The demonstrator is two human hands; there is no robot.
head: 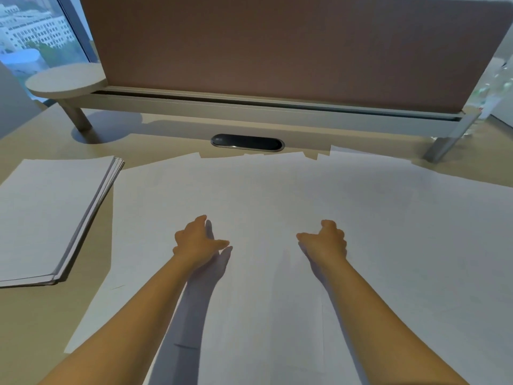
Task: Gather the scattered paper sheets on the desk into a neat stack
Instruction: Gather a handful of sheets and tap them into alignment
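Currently both hands, left hand (pixel 197 240) and right hand (pixel 326 241), hover loosely curled, empty, over scattered white paper sheets (pixel 277 190); gathering pending, inward sweep required.

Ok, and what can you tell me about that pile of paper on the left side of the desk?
The pile of paper is a stack of plain white sheets lying flat on the tan desk. Its top sheet looks blank. The sheets are not quite squared up: along the right edge and at the far right corner they fan out a little, so several layers show. It sits apart from the loose sheets spread across the middle, with a strip of bare desk between them. Neither hand touches it.
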